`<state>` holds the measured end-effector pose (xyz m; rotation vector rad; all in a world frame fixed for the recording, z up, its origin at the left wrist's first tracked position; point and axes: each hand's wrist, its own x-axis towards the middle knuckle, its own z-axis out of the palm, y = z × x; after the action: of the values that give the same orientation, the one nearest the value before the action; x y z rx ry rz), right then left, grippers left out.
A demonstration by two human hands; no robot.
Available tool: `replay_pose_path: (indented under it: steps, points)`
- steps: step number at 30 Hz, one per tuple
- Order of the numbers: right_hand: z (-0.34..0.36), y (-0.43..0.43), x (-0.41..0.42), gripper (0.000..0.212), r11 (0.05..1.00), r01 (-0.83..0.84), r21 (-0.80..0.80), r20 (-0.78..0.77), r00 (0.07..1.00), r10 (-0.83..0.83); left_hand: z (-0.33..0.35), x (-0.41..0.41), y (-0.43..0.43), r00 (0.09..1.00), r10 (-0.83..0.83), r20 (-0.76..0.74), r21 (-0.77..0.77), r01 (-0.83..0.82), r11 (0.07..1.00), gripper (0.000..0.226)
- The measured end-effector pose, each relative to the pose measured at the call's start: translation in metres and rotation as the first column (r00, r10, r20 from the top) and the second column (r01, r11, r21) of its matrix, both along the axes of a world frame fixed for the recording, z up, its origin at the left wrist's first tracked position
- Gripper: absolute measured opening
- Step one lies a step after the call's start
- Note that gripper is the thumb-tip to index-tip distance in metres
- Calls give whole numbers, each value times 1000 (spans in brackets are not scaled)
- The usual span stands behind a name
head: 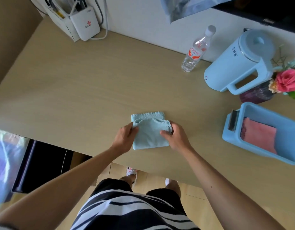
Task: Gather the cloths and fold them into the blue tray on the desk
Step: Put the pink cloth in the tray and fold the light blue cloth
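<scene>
Head view: blue tray (pixel 229 138), kettle (pixel 234 67) and bottle (pixel 195 50) stand right of cloth (pixel 149 130).

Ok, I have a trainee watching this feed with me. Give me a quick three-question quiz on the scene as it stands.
1. True or false: the blue tray already holds a pink cloth.
2. What is each hand doing? A) left hand and right hand both grip the light blue cloth on the desk; B) one hand holds the water bottle; C) both hands are in the tray.
3. Fill in: the blue kettle stands between the water bottle and the ____ .

Key: 1 true. 2 A. 3 flowers.
</scene>
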<state>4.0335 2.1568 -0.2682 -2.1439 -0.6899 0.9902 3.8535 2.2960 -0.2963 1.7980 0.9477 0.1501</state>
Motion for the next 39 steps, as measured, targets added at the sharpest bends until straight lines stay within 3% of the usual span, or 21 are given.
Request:
replay_pose_path:
  steps: [10, 12, 14, 16, 19, 21, 23, 26, 30, 34, 36, 39]
  points:
    - [-50, 38, 16, 22, 999, 42, 2, 155, 987, -42, -24, 26, 28, 959, 117, -259, 166, -75, 983, 7]
    - [-52, 40, 14, 31, 998, 62, 26, 199, 978, -66, -22, 27, 27, 961, 106, -254, 288, -29, 957, 25]
    - [-51, 40, 10, 44, 998, 59, 29, 236, 970, -64, -18, 28, 23, 973, 17, -231, 514, 107, 851, 43]
    - [-49, 39, 5, 53, 999, 46, 10, 432, 901, -46, -13, 32, 20, 947, -185, -262, 665, 316, 677, 54]
    - [-38, 34, -4, 31, 999, -46, 25, 651, 759, 18, -22, 38, 20, 793, -434, -428, 575, 609, 546, 64]
    - [-38, 23, -13, 15, 987, -160, -32, 626, 766, 145, -32, 40, 23, 710, -476, -520, 445, 700, 559, 68]
    - [-45, 7, -26, 13, 962, -238, -134, 585, 765, 270, -34, 40, 24, 693, -455, -560, 409, 709, 575, 70]
    - [-51, -17, -39, 12, 962, -182, -204, 608, 747, 270, -20, 48, 19, 702, -379, -603, 447, 690, 569, 66]
    - [-41, -33, -58, 32, 980, 117, -163, 585, 811, 1, -3, 55, 9, 684, -292, -668, 369, 646, 669, 57]
    - [-31, -34, -80, 47, 923, 339, -180, 301, 913, -276, 0, 52, 6, 774, -203, -600, 72, 305, 950, 63]
    - [-27, -31, -85, 46, 906, 373, -200, 208, 920, -333, -2, 49, 5, 787, -155, -597, -31, 170, 985, 57]
    - [-25, -26, -82, 38, 859, 467, -209, 81, 884, -461, -3, 44, 0, 809, -154, -567, -80, 132, 988, 22]
